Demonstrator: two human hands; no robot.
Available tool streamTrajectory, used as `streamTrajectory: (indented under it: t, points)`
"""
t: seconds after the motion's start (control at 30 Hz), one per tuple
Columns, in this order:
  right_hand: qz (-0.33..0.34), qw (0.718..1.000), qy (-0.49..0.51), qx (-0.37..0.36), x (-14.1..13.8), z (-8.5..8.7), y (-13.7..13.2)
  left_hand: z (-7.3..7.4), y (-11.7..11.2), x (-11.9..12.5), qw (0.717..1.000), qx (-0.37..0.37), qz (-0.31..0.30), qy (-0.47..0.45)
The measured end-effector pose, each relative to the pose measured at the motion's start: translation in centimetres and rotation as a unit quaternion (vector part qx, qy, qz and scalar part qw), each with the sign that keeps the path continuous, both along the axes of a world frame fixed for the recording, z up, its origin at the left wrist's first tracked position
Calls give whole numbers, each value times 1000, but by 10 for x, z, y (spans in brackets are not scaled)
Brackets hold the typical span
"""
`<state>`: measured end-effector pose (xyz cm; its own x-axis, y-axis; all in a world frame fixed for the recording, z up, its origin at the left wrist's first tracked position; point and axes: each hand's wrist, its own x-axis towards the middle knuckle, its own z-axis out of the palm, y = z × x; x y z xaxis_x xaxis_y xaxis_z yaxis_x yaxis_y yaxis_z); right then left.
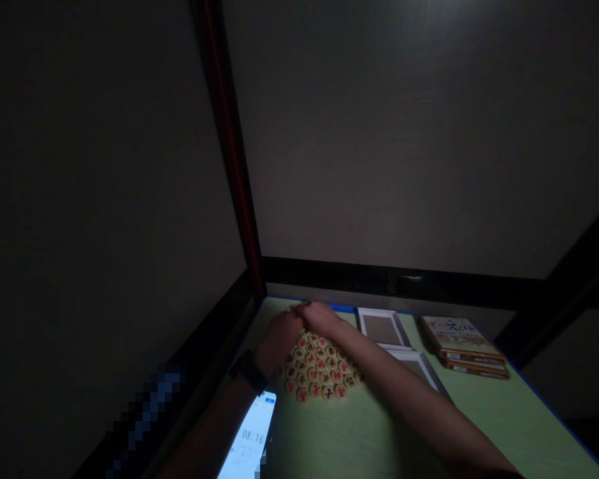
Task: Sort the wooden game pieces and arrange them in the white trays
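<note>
game pcs [321,364]: flat cluster on green tbl [352,436] | L hand [283,332] + R hand [319,318]: tog. at far end of pcs, fingertips hidden, grip can't tell | prob. light, hard, slide easily; best held by rim

Dark wristband [249,372] behind left hand [282,334]; right forearm [394,382] bare

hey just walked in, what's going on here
A person has both hands together at the far edge of a cluster of xiangqi pieces on a green table. The left hand and right hand meet there; whether they grip a piece can't be made out. A lit phone showing digits is near the left forearm. Right of the pieces are white-rimmed trays and a stack of flat printed boxes.
</note>
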<state>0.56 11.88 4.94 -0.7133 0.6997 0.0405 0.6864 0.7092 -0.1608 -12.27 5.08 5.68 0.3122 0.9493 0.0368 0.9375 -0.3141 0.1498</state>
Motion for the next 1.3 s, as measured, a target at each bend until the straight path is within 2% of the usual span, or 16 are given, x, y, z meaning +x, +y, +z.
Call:
streamTrajectory:
  t: [0.1,0.27,0.43,0.77,1.0,1.3]
  points:
    - [-5,998,43,-35,10,-2,4,-1,0,1,1000,13,6,6]
    - [-13,991,95,-93,25,-10,14,-9,5,-1,997,-6,39,70]
    - [-2,986,119,-119,30,-15,20,-12,5,-1,998,-10,29,62]
    - [32,988,114,-98,32,-20,23,0,5,-8,998,-40,42,-1]
    - [7,994,96,-58,20,-14,24,-7,7,-13,998,-62,23,-18]
    - [-10,998,43,-37,-7,-4,17,0,7,-25,997,-48,48,47]
